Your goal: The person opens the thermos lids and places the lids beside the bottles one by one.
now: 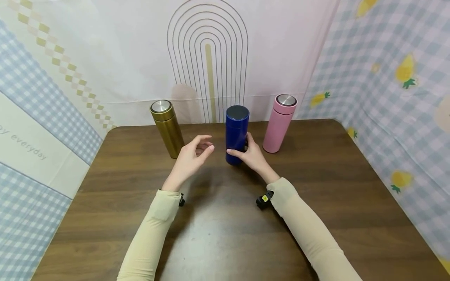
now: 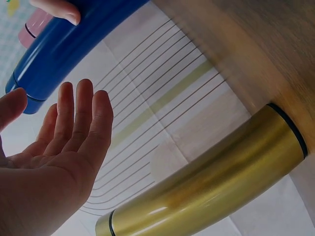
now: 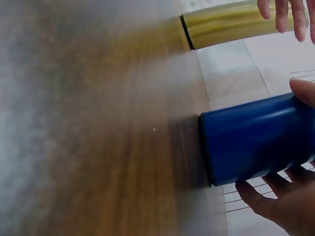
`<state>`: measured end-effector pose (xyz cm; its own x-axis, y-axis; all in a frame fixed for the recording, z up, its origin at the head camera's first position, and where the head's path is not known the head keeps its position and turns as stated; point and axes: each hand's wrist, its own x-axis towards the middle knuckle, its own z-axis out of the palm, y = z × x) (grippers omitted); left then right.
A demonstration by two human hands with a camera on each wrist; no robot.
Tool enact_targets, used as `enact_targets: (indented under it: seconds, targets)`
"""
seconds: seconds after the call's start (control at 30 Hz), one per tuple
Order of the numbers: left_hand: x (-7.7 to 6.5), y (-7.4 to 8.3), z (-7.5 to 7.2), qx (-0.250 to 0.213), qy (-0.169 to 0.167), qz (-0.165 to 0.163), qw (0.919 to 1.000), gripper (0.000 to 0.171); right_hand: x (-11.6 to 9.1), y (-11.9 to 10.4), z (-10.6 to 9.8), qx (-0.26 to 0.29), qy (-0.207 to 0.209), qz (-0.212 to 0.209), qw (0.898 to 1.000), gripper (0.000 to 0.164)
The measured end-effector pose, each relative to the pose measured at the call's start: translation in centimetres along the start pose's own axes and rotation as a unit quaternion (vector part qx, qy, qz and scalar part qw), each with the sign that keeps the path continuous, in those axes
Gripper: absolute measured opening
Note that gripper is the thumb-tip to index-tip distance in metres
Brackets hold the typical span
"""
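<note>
My right hand (image 1: 254,157) grips the lower part of an upright blue thermos bottle (image 1: 236,130), thumb across its front and fingers round its right side. In the right wrist view the base of the blue thermos (image 3: 256,140) shows, with fingertips (image 3: 253,196) along its lower edge. To the left, my left hand (image 1: 192,158) is held in the air with fingers loosely bent and nothing in it. It is between the blue thermos and a gold thermos bottle (image 1: 168,130), overlapping the gold one's base in the head view. The left wrist view shows its palm (image 2: 59,172) bare.
A pink thermos bottle (image 1: 280,124) stands right of the blue one, near the back edge of the brown wooden table (image 1: 225,238). Behind the table hangs a white cloth (image 1: 133,50) with arch lines. A checked cloth with pineapples (image 1: 397,117) runs along the right side.
</note>
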<state>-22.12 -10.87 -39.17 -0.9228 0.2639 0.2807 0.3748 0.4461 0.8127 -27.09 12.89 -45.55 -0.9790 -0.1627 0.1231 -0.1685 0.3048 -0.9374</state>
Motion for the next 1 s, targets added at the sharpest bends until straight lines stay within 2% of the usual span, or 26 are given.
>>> enact_targets:
  seconds: [0.27,0.73,1.0]
  targets:
    - [0.0,-0.1,0.0,0.005,0.003,0.003,1.0,0.036,-0.5,-1.1,-0.6,-0.035,0.011,-0.024,0.999,0.083]
    - [0.0,0.5,-0.6,-0.007,0.011,0.014,0.9998,0.035,-3.1,-4.5,-4.4,-0.085,0.029,-0.069,0.994,0.08]
    - [-0.4,0.5,-1.0,-0.021,0.004,0.018,0.9996,0.038,-5.1,-4.8,-6.1,-0.106,0.026,-0.075,0.991,0.081]
